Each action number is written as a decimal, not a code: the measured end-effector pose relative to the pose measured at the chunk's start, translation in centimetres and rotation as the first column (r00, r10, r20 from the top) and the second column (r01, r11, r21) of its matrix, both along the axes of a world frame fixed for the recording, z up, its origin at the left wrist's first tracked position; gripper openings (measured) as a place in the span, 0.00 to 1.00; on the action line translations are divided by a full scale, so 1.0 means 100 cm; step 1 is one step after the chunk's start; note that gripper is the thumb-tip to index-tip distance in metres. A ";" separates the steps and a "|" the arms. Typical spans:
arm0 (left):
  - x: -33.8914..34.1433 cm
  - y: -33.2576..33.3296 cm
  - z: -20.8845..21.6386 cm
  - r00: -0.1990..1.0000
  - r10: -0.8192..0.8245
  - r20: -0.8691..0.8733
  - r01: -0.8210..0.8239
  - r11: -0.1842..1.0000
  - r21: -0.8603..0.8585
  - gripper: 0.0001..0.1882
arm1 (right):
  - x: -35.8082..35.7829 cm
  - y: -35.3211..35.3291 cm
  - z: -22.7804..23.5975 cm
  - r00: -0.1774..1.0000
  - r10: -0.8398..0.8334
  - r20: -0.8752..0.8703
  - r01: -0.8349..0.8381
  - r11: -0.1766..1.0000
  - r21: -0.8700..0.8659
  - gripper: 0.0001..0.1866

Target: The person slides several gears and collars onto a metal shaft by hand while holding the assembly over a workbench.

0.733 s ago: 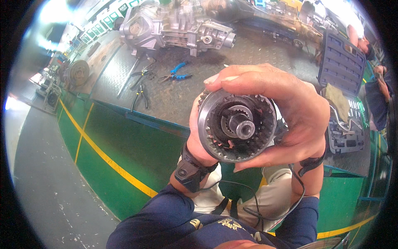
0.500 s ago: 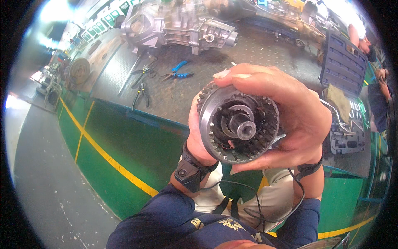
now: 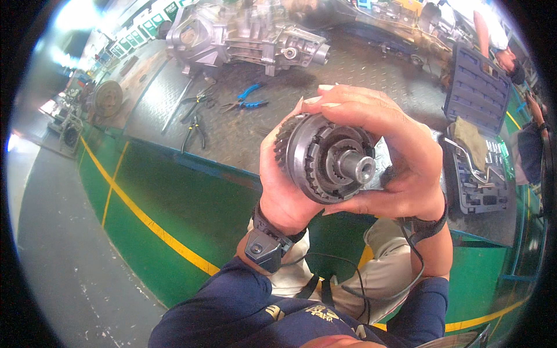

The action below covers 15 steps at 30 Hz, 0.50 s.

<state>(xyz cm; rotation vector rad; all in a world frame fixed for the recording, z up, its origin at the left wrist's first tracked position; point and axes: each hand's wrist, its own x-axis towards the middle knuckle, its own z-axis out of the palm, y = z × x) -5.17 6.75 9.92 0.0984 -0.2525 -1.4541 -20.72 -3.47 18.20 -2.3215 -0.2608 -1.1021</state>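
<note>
Your right hand [image 3: 418, 153] bends its fingers [image 3: 371, 109] into a wide C, tips on the top rim of the gear assembly [image 3: 313, 165] and thumb along the lower edge. Your left hand [image 3: 285, 200] cups the same part from eight o'clock, palm against its side; most of its fingers are hidden, so how tightly they curl you cannot tell.

The assembly sits in mid-air between your hands, tilted so that its hollow-ended shaft [image 3: 354, 167] points toward three o'clock. It is grey metal: slanted teeth on the far gear, a smooth polished ring, then a notched collar around a dark, stepped recess.

Take that part as the dial's centre. At ten o'clock, blue-handled pliers [image 3: 253, 105] lie on the surface [image 3: 226, 142], a dark metal plate with a raised tread pattern. Nearer nine, black-and-yellow pliers [image 3: 194, 134] lie close to its edge. At eleven stands a ribbed, dull silver gearbox casing [image 3: 246, 43].

At two o'clock rises the moulded lid [image 3: 478, 87] of a dark plastic tool case [image 3: 473, 204]. Its tray, around three to four, has shaped hollows with bright sockets [image 3: 494, 152] and a bent shiny bar [image 3: 476, 173]; a crumpled olive-brown cloth [image 3: 467, 138] lies over its upper part.
</note>
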 end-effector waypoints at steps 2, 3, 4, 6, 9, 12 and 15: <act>0.001 -0.001 0.003 0.999 0.004 -0.040 -0.003 1.000 0.025 0.26 | 0.002 -0.001 -0.004 1.000 0.007 0.021 -0.008 0.999 0.039 0.44; 0.001 -0.002 0.004 0.999 0.006 -0.049 -0.004 0.999 0.033 0.25 | 0.003 -0.001 -0.003 1.000 0.009 0.028 -0.011 0.999 0.051 0.44; 0.002 -0.002 0.006 0.998 0.009 -0.057 -0.006 0.999 0.039 0.25 | 0.002 0.000 -0.002 1.000 -0.003 0.020 0.002 1.000 0.026 0.44; 0.001 -0.004 0.008 0.997 0.012 -0.072 -0.008 0.999 0.050 0.23 | -0.002 -0.001 0.001 1.000 -0.022 0.007 0.022 1.000 -0.004 0.44; 0.000 -0.009 0.005 0.995 0.032 -0.095 -0.025 0.997 0.076 0.21 | -0.008 0.000 0.004 0.997 -0.068 -0.043 0.066 0.997 -0.030 0.45; 0.001 -0.013 0.004 0.988 0.085 -0.128 -0.069 0.990 0.121 0.18 | -0.019 0.003 0.008 0.961 -0.235 -0.148 0.229 0.972 -0.057 0.45; 0.017 -0.012 0.009 0.974 0.153 -0.168 -0.125 0.978 0.164 0.17 | -0.037 -0.006 0.007 0.922 -0.350 -0.163 0.375 0.913 0.161 0.38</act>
